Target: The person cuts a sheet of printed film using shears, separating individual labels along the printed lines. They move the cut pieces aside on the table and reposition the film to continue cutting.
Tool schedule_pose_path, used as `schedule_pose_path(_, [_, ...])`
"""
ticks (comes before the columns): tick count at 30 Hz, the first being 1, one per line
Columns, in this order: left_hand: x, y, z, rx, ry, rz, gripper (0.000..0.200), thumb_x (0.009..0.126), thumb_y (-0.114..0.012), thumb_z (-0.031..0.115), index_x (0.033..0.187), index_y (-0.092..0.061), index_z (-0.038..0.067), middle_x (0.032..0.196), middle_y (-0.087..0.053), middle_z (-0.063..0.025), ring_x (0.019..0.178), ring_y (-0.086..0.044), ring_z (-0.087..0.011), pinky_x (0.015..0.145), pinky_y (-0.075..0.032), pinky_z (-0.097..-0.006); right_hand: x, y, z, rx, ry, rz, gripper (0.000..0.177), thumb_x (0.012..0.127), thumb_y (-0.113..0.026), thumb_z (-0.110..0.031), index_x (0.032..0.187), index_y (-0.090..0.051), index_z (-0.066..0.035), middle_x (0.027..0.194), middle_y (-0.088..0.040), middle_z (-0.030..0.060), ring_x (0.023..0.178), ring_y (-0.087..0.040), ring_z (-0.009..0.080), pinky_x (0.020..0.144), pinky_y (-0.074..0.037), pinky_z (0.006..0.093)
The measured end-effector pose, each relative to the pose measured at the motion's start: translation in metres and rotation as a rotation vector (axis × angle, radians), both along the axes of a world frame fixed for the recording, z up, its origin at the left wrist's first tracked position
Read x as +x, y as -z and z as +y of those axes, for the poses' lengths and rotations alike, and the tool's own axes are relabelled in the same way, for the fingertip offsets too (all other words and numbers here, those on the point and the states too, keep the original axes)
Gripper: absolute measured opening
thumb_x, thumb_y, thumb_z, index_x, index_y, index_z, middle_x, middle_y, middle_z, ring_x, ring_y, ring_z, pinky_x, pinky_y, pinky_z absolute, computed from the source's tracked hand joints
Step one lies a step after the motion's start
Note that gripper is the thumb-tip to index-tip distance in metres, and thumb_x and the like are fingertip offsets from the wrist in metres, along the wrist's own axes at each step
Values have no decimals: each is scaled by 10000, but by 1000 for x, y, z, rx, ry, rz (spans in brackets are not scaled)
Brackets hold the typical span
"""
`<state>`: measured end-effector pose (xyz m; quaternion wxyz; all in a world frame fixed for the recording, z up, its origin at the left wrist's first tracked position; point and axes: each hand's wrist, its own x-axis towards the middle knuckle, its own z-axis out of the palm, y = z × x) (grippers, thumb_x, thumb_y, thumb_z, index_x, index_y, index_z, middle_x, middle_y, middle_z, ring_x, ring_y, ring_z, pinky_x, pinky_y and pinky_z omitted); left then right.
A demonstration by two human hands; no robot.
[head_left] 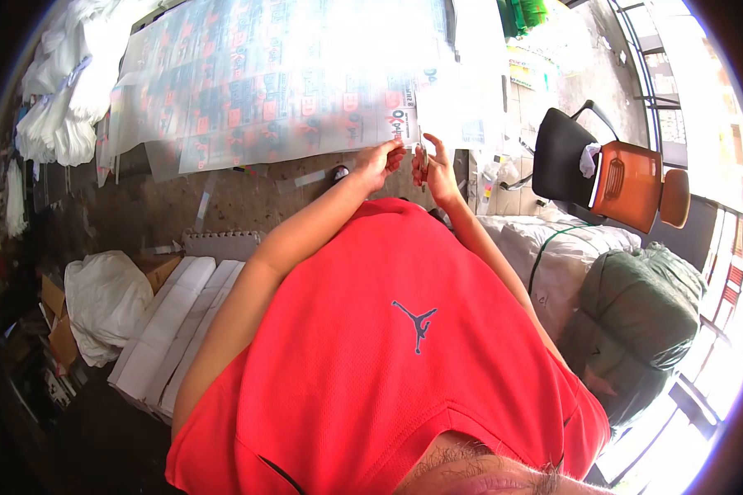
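Note:
A large sheet of translucent plastic film (248, 107), printed in red and blue, lies over the work table. At its near edge, my left hand (378, 165) is closed with the fingertips pinching the film. Just to the right, my right hand (439, 172) is wrapped round a pair of scissors (422, 157), the blades pointing away from me at the film's edge. The two hands are close together but apart. Glare washes out the far part of the film, and the scissors' handles are mostly hidden by my fingers.
White plastic bundles (78, 99) hang at the left. An orange and black office chair (631, 177) stands on the right, with a white wrapped bale (570, 247) and a dark green sack (644, 305) nearer me. Long white cartons (169, 322) lie behind on the left.

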<state>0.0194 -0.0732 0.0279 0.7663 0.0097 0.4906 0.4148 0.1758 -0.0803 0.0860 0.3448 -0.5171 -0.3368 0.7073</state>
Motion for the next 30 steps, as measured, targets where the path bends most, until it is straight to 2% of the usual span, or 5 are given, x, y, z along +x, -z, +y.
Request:
schedule_pose_path(10, [-5,0,-4,17,29,-23,121,868,-633,191,936,-653,93,834,-657,-19,739,-589,-99,679,-462,-255,-5,1,1,47,23,-35,512,921,-503,-117,1361,-250,-57,715,-502,42,522,-446,117,486,-399,271])
schedule_pose_path(12, [-6,0,-5,25,36,-24,124,869,-632,193,938,-654,92,832,-657,-19,742,-589,-99,682,-461,-254,-9,1,8,56,-7,-120,510,915,-490,-99,1362,-249,-56,707,-497,39,520,-434,115,492,-394,274])
schedule_pose_path(22, [-10,-1,-7,37,35,-55,132,866,-642,194,942,-657,88,823,-653,-13,739,-581,-95,677,-452,-242,-14,10,9,71,23,-55,530,897,-486,-71,1369,-245,-67,712,-496,31,547,-436,109,493,-393,272])
schedule_pose_path(27, [-14,-6,-9,46,68,-42,144,858,-663,217,933,-658,94,804,-651,-7,712,-574,-84,664,-450,-234,-15,12,20,52,20,-67,546,914,-540,-119,1362,-232,-73,725,-519,50,535,-468,111,454,-408,267])
schedule_pose_path(30, [-16,-4,-12,63,85,-49,157,849,-679,230,928,-658,95,798,-650,-2,690,-569,-77,649,-447,-228,-15,15,24,39,41,-30,535,908,-515,-90,1362,-232,-78,743,-524,52,545,-470,109,462,-412,266])
